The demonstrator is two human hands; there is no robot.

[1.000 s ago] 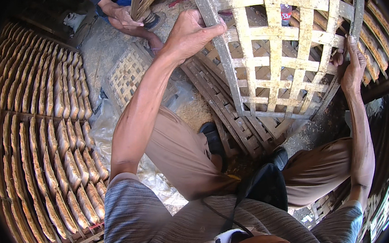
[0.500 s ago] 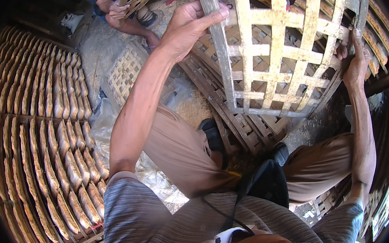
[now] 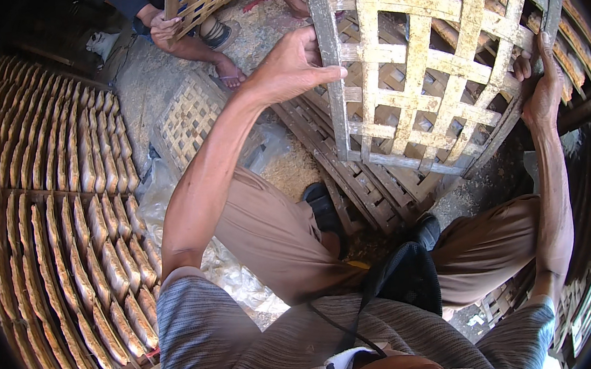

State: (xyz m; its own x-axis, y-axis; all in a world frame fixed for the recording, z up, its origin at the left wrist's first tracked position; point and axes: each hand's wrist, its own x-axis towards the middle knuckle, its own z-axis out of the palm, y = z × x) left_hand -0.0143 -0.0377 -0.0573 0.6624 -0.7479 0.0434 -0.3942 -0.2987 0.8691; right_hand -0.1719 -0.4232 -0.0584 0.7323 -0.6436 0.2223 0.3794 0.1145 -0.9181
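Note:
I hold a large woven bamboo lattice tray (image 3: 433,67) up in front of me, tilted over my knees. My left hand (image 3: 290,65) grips its left frame bar, thumb in front and fingers behind. On the right side my right hand (image 3: 542,85) clasps the tray's right edge. The tray's slats are pale, weathered and stained, with square gaps between them.
More lattice trays (image 3: 358,172) lie stacked on the ground under the held one. Rows of flat tan pieces (image 3: 67,225) fill racks at my left. Another person (image 3: 191,32) sits ahead, barefoot, holding another woven tray (image 3: 198,0). A small woven mat (image 3: 188,120) and plastic sheet (image 3: 171,209) lie nearby.
The held tray has swung nearer and more upright in front of me. My left hand slid lower along its left bar. The other person's tray shifted upward.

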